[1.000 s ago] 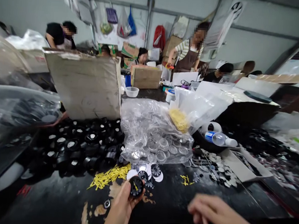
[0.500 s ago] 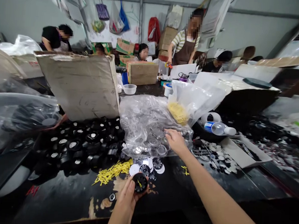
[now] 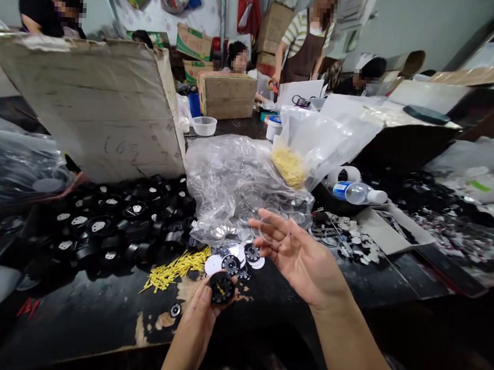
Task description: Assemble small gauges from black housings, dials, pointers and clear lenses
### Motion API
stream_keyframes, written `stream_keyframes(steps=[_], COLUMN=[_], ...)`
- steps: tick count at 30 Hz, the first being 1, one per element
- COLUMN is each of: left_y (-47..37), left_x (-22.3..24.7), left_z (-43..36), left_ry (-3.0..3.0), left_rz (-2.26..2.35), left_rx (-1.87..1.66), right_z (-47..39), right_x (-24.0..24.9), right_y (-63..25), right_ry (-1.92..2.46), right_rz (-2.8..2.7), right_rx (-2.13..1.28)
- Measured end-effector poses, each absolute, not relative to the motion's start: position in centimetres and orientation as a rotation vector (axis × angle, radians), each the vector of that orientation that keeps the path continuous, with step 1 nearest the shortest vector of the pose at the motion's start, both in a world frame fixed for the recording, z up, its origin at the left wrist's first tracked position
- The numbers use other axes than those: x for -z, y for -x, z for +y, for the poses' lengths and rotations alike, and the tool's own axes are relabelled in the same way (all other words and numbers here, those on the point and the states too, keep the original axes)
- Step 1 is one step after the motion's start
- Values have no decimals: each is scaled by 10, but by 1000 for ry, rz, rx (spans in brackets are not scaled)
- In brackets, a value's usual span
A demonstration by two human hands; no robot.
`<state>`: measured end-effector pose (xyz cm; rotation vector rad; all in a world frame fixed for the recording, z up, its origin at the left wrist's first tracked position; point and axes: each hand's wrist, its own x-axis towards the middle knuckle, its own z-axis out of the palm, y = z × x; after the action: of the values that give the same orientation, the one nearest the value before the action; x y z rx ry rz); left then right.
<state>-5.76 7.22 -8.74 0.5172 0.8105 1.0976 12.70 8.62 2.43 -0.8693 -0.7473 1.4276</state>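
Note:
My left hand (image 3: 206, 302) is closed round a black round gauge (image 3: 222, 288) with a yellow pointer on its face. Palm up, my right hand (image 3: 295, 252) holds a clear round lens (image 3: 274, 229) between thumb and fingers. Behind it lies an open plastic bag (image 3: 230, 178) full of more clear lenses. A pile of yellow pointers (image 3: 177, 269) is on the black table, beside white and black dial discs (image 3: 230, 264). Many black round housings (image 3: 134, 210) stand at the left.
A cardboard sheet (image 3: 97, 103) stands behind the housings. At the right are a plastic bottle (image 3: 357, 193), a white box (image 3: 390, 227) and loose small parts. A bag of yellow pieces (image 3: 289, 166) leans behind the lenses. Several people work across the table (image 3: 109, 316).
My right hand has come back from the bag of lenses, turned palm up, and now has a clear lens in it. My left hand still holds the gauge. The view has shifted.

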Motion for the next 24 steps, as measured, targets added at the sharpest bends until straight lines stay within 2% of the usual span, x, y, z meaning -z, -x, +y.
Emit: stream_keyframes(steps=[12,24], left_y=[59,59], left_x=[83,78], left_z=[71,70], left_ry=[-518,-443], left_rz=[787,809], left_rx=[-1097,-1031], right_z=[63,62], right_x=[-31,-11], right_y=[-120,-111], right_ry=[739,1010], right_rz=[-741,-958], right_rx=[-1471,-1156])
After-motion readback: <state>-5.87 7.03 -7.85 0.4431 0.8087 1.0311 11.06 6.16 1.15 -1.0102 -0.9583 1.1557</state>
